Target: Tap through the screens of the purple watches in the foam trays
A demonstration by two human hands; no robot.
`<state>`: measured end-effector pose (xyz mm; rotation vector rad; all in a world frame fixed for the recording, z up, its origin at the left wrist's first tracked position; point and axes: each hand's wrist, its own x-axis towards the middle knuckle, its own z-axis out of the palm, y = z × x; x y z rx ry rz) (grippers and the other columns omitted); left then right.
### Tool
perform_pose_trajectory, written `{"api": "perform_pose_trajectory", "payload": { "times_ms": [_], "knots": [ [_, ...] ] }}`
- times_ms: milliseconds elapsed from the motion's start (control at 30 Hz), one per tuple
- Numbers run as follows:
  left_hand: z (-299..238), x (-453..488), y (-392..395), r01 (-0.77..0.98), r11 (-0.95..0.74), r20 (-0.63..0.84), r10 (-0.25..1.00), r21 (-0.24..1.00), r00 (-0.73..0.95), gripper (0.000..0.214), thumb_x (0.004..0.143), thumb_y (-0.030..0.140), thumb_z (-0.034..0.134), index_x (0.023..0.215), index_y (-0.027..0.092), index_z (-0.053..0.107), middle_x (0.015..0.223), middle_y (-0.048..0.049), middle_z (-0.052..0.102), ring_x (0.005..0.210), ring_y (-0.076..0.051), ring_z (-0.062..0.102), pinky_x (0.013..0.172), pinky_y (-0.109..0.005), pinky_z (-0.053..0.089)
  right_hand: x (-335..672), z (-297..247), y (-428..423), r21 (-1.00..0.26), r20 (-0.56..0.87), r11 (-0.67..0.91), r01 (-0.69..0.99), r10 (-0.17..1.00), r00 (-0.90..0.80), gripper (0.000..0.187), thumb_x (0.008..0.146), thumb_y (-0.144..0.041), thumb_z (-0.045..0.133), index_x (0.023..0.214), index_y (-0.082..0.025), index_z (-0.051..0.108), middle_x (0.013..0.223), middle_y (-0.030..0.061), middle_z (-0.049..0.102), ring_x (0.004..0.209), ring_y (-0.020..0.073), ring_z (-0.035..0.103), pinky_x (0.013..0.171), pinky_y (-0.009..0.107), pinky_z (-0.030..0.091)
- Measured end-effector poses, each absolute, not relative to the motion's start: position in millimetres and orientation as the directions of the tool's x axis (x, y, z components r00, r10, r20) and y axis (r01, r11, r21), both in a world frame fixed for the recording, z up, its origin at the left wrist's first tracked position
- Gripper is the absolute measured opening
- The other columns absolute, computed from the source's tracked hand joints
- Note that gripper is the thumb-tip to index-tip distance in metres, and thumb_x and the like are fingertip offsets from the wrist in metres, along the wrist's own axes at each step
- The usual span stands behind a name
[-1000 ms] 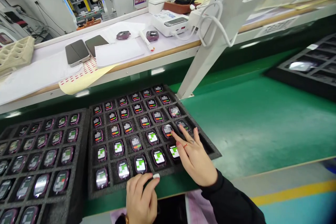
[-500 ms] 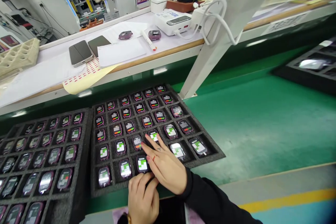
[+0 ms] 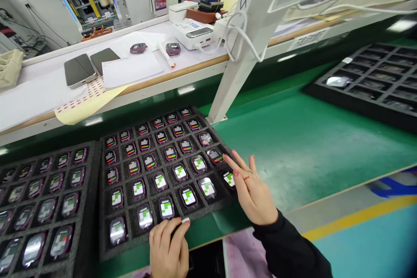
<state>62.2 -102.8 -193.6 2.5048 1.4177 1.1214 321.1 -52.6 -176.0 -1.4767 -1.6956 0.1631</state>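
A black foam tray (image 3: pixel 104 243) lies in front of me on the green belt, its cells filled with several small purple-cased watches (image 3: pixel 166 207) whose screens are lit. My left hand (image 3: pixel 167 247) rests on the tray's near edge with its fingers curled against the foam, holding nothing I can see. My right hand (image 3: pixel 252 191) hovers over the tray's right end, fingers stretched and slightly apart, fingertips near a watch (image 3: pixel 215 155) in the right column.
A second foam tray (image 3: pixel 93 208) of watches adjoins on the left. Another black tray (image 3: pixel 368 82) sits far right on the green belt (image 3: pixel 309 139). A white post (image 3: pixel 234 74) rises behind the tray. The white bench (image 3: pixel 39 95) carries phones, paper, two loose watches and a marker.
My right hand moved from the tray's right side to its middle, then back to the right end. My left hand stayed on the near edge. The view shifted right.
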Motion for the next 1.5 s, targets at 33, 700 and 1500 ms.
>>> {"api": "perform_pose_trajectory", "payload": {
  "times_ms": [33, 700, 1500],
  "knots": [
    [-193.5, 61.9, -102.7, 0.727, -0.578, 0.563, 0.762, 0.372, 0.318, 0.032, 0.092, 0.006, 0.049, 0.108, 0.023, 0.071, 0.101, -0.0051, 0.072, 0.096, -0.021, 0.060, 0.090, -0.035, 0.042, 322.3, -177.8, -51.2, -0.582, 0.498, 0.288, 0.761, 0.866, 0.053, 0.045, 0.108, -0.015, 0.027, 0.151, -0.017, 0.040, 0.139, 0.0117, 0.054, 0.140, 0.0323, 0.033, 0.117, 0.070, 0.013],
    [-175.3, 59.0, -90.1, 0.706, -0.572, 0.348, 0.818, 0.417, 0.458, 0.022, 0.098, 0.009, 0.042, 0.103, 0.022, 0.059, 0.098, -0.0047, 0.066, 0.090, -0.021, 0.062, 0.081, -0.034, 0.045, 346.3, -178.0, 20.6, -0.496, 0.439, 0.370, 0.786, 0.887, -0.142, 0.047, 0.107, -0.024, 0.025, 0.130, -0.005, 0.061, 0.133, 0.0178, 0.057, 0.139, 0.0323, 0.036, 0.117, 0.067, 0.022],
    [-154.3, 42.2, -88.8, 0.384, -0.634, 0.120, 0.604, 0.671, 0.788, 0.031, 0.071, -0.009, 0.061, 0.065, 0.021, 0.056, 0.067, 0.0046, 0.064, 0.071, -0.013, 0.057, 0.062, -0.021, 0.042, 394.1, -223.5, -37.3, -0.815, 0.092, -0.007, 0.579, 0.986, 0.141, 0.056, 0.095, -0.032, 0.044, 0.144, -0.005, 0.052, 0.132, 0.0126, 0.058, 0.119, 0.0324, 0.059, 0.103, 0.046, 0.050]
  ]
}}
